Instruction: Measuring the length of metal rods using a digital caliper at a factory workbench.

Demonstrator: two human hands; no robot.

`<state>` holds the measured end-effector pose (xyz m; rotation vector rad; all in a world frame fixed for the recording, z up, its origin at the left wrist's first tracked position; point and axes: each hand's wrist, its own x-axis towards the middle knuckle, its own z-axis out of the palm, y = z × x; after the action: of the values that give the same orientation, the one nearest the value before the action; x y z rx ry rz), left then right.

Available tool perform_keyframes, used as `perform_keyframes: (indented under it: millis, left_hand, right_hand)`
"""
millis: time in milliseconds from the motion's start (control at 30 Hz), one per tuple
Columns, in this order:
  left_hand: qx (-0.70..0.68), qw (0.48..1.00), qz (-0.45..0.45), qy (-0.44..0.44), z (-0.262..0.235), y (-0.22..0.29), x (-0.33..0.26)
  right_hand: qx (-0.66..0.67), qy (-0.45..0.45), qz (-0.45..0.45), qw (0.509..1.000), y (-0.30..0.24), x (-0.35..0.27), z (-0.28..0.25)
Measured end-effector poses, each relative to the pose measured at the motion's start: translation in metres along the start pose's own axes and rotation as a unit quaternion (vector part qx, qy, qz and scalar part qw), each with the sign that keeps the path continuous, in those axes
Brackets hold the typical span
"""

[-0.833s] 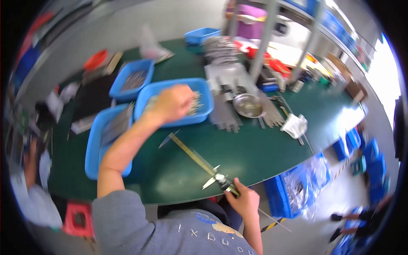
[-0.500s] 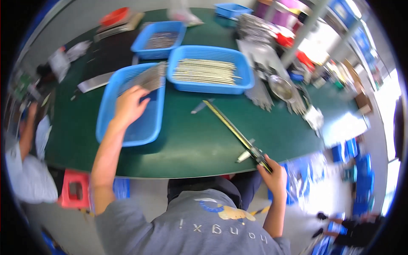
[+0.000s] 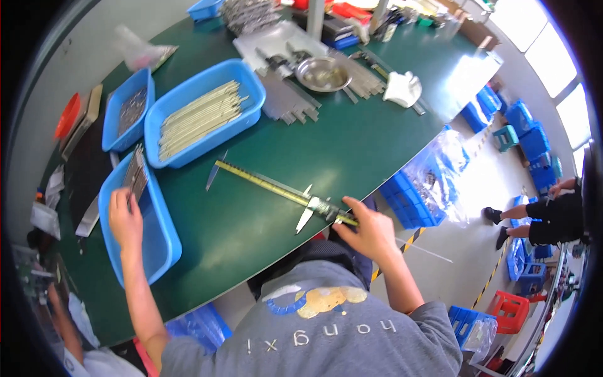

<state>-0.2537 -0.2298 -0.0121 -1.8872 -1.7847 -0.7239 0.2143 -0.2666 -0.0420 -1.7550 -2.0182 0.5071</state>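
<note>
Head view, looking down on a green table [image 3: 352,144]. Left hand [image 3: 125,217] at nine o'clock, reaching into the near blue tray [image 3: 160,235], fingers closed on the lower end of a flat grey metal strip [image 3: 135,176] tilted against the tray's far wall. Right hand [image 3: 370,232] at five o'clock, near the table's edge, fingers pinching the near end of a long caliper [image 3: 282,191], thumb against its sliding jaw; caliper flat on the table, running from centre toward ten o'clock, pointed jaws well apart. Beyond it, toward eleven o'clock, a larger blue tray [image 3: 254,103] full of pale metal strips, touching a smaller blue tray [image 3: 141,81] of dark parts. At twelve o'clock, a round steel bowl [image 3: 323,74]; just beside it at one o'clock, a white glove [image 3: 402,88]. At three o'clock, on the floor, another person's legs [image 3: 540,217].
</note>
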Motion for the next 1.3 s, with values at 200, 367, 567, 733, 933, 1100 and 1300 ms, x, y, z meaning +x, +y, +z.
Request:
perform_keyframes:
  millis: [200,367,567,733,933,1100,1300]
  left_hand:
    - [-0.097,0.948,0.285,0.100,-0.020,0.125,0.013]
    - [-0.244,0.891,0.380,0.055,0.031,0.191,-0.020]
    - [-0.247,0.908,0.335,0.046,0.047,0.196,-0.038]
    - [-0.247,0.915,0.316,0.042,0.047,0.196,-0.042]
    - [-0.243,0.918,0.313,0.035,0.048,0.196,-0.044]
    - [-0.244,0.917,0.314,0.041,0.051,0.198,-0.045]
    - [-0.244,0.916,0.317,0.035,0.052,0.198,-0.046]
  right_hand:
    - [0.026,0.027,-0.011,0.999,0.002,-0.003,-0.002]
    - [0.011,0.039,-0.023,0.999,-0.002,-0.010,-0.005]
    - [0.012,0.040,0.003,0.999,-0.002,-0.015,-0.002]
    - [0.021,0.037,0.005,0.999,-0.002,-0.013,-0.004]
    - [0.017,0.031,0.013,0.999,-0.005,-0.012,-0.005]
    - [0.022,0.038,0.007,0.999,-0.002,-0.012,-0.003]
    - [0.025,0.037,0.006,0.999,-0.001,-0.013,-0.003]
